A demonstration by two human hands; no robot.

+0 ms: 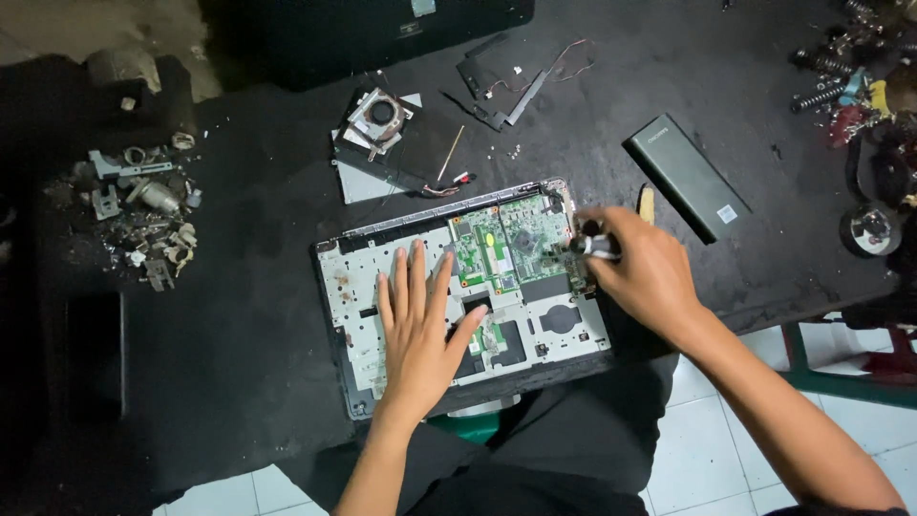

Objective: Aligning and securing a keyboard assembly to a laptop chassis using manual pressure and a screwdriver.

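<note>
- Opened laptop base (pixel 458 287): lies near the middle of the black work surface (pixel 248 315), close to its 6 o'clock edge; its long axis runs from about 8 o'clock to 2 o'clock, slightly tilted, with the silver inner frame facing up.
- Green circuit board (pixel 506 247): seated in the base's upper right part, toward 1 o'clock from the base's centre.
- Left hand (pixel 420 330): rests flat on the silver frame, palm down, fingers spread wide and pointing to 12 o'clock, the thumb angled toward 2 o'clock; it grips nothing.
- Right hand (pixel 645 272): at the base's 3 o'clock edge, fingers curled tight around a screwdriver (pixel 594 247); the metallic handle shows between the fingers and points toward 9 o'clock, at the circuit board; the tip is hidden.
- Dark rectangular battery pack (pixel 686 177): at 1 o'clock from the right hand, apart from the base, long axis from 10 to 4 o'clock.
- Cooling fan assembly (pixel 380 119): at 12 o'clock from the base, lying on a pale plate.
- Heap of small metal parts (pixel 148 215): well apart at 9 o'clock.
- Black bracket with wires (pixel 506 86): at 12 o'clock, beyond the fan.
</note>
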